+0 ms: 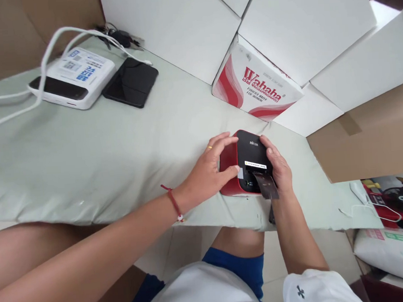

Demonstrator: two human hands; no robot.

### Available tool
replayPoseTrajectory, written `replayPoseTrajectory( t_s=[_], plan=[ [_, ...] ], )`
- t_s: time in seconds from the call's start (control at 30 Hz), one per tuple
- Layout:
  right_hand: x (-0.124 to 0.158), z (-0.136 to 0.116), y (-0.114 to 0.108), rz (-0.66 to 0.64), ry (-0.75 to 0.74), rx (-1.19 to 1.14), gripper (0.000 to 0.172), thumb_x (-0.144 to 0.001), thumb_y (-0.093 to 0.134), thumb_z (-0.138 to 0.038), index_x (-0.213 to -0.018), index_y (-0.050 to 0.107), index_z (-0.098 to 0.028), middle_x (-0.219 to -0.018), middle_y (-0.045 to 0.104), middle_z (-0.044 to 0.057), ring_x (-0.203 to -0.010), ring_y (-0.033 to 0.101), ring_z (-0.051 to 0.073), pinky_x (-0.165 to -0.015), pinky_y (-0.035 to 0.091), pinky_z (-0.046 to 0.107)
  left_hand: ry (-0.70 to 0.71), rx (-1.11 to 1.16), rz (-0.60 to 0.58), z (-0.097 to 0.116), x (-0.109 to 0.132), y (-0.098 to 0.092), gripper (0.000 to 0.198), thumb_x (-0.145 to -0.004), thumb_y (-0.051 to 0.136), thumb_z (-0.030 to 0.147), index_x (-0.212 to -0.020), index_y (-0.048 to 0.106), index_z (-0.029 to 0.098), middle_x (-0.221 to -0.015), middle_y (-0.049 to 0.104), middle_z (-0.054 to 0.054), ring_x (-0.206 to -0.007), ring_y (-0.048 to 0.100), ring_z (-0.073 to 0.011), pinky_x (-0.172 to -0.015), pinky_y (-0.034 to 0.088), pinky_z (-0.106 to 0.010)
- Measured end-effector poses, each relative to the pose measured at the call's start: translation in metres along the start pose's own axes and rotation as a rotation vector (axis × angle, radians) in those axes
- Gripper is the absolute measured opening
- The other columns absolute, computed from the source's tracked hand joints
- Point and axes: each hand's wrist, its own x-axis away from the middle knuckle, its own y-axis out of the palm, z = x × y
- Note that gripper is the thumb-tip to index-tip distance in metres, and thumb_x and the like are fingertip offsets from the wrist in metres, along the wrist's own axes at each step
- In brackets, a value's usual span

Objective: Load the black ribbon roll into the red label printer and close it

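A small red-and-black box-shaped device (252, 154) stands near the table's front edge, perhaps a label printer. Its black face carries a white label strip, and a dark, see-through strip (267, 186) sticks out of a slot below that. My left hand (216, 166) clasps its red left side, fingertips on the upper edge and thumb on the front near a grey patch. Against the right side lies my right hand (280, 168), its fingers curled around the edge. Some of the right fingers are hidden behind the device.
White boxes and a Wahaha water carton (257, 84) line the back of the table (84, 165). At the left lie a white device (77, 79) with cables, a black phone (131, 82) and keys (119, 36). A brown cardboard box (371, 133) stands right.
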Motion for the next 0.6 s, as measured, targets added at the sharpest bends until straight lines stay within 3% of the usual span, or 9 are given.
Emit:
replayPoseTrajectory(
  t_s=[0.13,0.3,0.4,0.47,0.6],
  plan=[
    [0.003,-0.003,0.008,0.041,0.041,-0.182,0.039,-0.093,0.074,-0.046,-0.129,0.079,-0.03,-0.166,0.055,0.0,-0.161,0.039,0.027,-0.136,0.024,0.049,-0.191,0.235,-0.088,-0.007,0.003,-0.004,0.093,-0.081,0.073,0.028,-0.165,0.033,0.033,-0.18,0.026,-0.007,-0.169,0.021,-0.0326,-0.136,0.026,-0.057],
    [0.01,-0.014,0.009,0.099,-0.004,-0.038,0.036,-0.1,0.066,-0.045,-0.129,0.078,-0.028,-0.164,0.057,0.004,-0.157,0.045,0.028,-0.134,0.029,0.052,-0.31,0.318,-0.114,-0.007,0.009,-0.007,0.092,-0.089,0.075,0.043,-0.168,0.028,0.038,-0.184,0.018,0.0,-0.171,0.012,-0.032,-0.14,0.013,-0.056],
    [0.028,-0.019,0.005,0.261,-0.228,0.099,0.034,-0.107,0.055,-0.042,-0.126,0.078,-0.026,-0.152,0.066,0.009,-0.146,0.057,0.03,-0.124,0.042,0.056,-0.351,0.3,-0.114,-0.002,0.005,-0.006,0.096,-0.089,0.077,0.047,-0.17,0.026,0.036,-0.184,0.015,-0.001,-0.171,0.012,-0.034,-0.14,0.012,-0.057],
    [0.046,-0.02,0.001,0.296,-0.441,0.154,0.036,-0.109,0.048,-0.038,-0.121,0.08,-0.027,-0.132,0.075,0.011,-0.129,0.067,0.03,-0.111,0.052,0.057,-0.364,0.313,-0.12,0.0,0.001,-0.003,0.099,-0.087,0.079,0.046,-0.171,0.026,0.035,-0.184,0.017,-0.002,-0.17,0.014,-0.0349,-0.14,0.014,-0.057],
    [0.084,-0.016,-0.005,0.049,-0.738,0.308,0.04,-0.111,0.041,-0.033,-0.113,0.08,-0.024,-0.102,0.078,0.01,-0.099,0.072,0.028,-0.086,0.058,0.052,-0.367,0.401,-0.132,0.0,-0.006,0.003,0.103,-0.083,0.081,0.038,-0.171,0.026,0.035,-0.182,0.022,-0.003,-0.169,0.022,-0.0354,-0.139,0.018,-0.056]
  ],
)
